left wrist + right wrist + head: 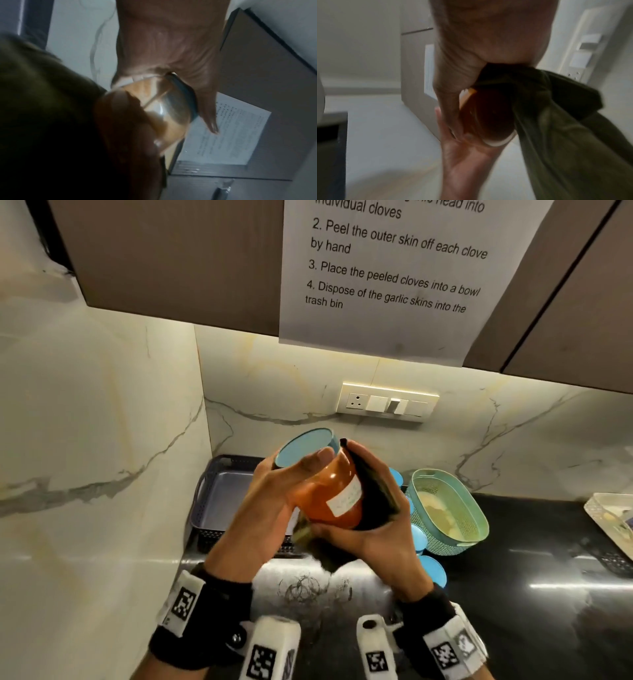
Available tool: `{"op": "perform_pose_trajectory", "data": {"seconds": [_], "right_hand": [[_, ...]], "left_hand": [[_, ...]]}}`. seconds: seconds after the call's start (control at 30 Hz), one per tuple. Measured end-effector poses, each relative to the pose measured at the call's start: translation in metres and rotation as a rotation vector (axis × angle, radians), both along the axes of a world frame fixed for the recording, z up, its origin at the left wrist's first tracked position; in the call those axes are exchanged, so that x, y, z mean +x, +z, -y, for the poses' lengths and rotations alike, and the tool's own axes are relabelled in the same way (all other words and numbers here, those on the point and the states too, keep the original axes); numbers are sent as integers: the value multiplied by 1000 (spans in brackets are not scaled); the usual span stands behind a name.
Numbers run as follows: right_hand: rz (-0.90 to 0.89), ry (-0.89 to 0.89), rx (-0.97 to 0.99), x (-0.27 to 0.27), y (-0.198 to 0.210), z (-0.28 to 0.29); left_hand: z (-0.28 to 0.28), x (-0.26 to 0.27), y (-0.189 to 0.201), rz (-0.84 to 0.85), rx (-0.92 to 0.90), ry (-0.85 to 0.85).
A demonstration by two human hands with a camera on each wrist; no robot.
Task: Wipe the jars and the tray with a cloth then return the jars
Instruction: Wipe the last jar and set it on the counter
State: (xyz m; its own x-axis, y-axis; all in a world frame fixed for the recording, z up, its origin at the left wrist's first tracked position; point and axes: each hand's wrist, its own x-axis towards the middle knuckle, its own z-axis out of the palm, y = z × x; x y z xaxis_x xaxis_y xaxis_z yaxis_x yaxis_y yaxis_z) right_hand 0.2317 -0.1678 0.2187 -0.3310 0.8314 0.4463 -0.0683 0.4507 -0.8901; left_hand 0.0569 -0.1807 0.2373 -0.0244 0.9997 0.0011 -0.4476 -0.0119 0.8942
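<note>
A glass jar (334, 491) of orange contents, with a blue lid (305, 448) and a white label, is held tilted in mid-air above the counter. My left hand (291, 484) grips its lid end and shoulder. My right hand (373, 508) wraps a dark green cloth (373, 491) around the jar's right side and bottom. In the left wrist view the jar (164, 108) lies under the palm with the cloth (51, 121) at the left. The right wrist view has the cloth (556, 128) draped over the jar (486, 116). The dark grey tray (222, 498) stands behind, its floor bare.
Several blue-lidded jars (431, 568) stand on the black counter right of my hands. A teal basket (448, 508) sits beyond them, a clear container (609, 515) at far right. A marble wall closes the left, with a switch plate (387, 402) and a printed sheet (394, 268) above.
</note>
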Motion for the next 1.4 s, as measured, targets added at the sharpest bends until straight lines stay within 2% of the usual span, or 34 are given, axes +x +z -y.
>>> {"op": "perform_pose_trajectory", "data": {"seconds": [0.1, 0.17, 0.33, 0.43, 0.5, 0.6, 0.7, 0.77, 0.87, 1.0, 1.1, 1.2, 1.27, 1.33, 1.4], "right_hand": [[-41, 77, -124, 1, 7, 8], [-74, 59, -131, -4, 8, 14], [-156, -42, 80, -26, 9, 18], [-17, -146, 346, -35, 3, 13], [102, -193, 491, -39, -5, 13], [240, -174, 648, -37, -24, 22], [267, -166, 693, -28, -34, 15], [187, -208, 617, -29, -33, 11], [103, -259, 455, -38, -24, 15], [144, -281, 391, -32, -19, 13], [37, -189, 255, -22, -13, 8], [-49, -110, -43, -5, 0, 3], [-107, 24, -264, 6, 7, -1], [-147, 137, -407, 8, 11, -3], [-169, 124, -423, 3, 14, 1]], "left_hand": [[-4, -9, 6, -38, 83, -57], [-4, -4, 4, 20, 84, -45], [-4, 10, -2, 171, 7, 81], [-8, 8, 3, 324, -54, 20], [-8, 6, -1, 325, -109, 55], [0, 3, -7, 266, -170, 83], [-3, 3, -6, 259, -119, 189], [-3, 7, -3, 245, -96, 212], [0, 13, 0, 329, -131, 172], [4, 11, 4, 311, -158, 109], [9, 11, 5, 253, -85, 68], [11, 5, 5, 118, -3, -15], [8, -3, 5, 63, 50, -103], [4, -7, 4, 64, 71, -173], [0, -3, 6, 110, 68, -167]]}}
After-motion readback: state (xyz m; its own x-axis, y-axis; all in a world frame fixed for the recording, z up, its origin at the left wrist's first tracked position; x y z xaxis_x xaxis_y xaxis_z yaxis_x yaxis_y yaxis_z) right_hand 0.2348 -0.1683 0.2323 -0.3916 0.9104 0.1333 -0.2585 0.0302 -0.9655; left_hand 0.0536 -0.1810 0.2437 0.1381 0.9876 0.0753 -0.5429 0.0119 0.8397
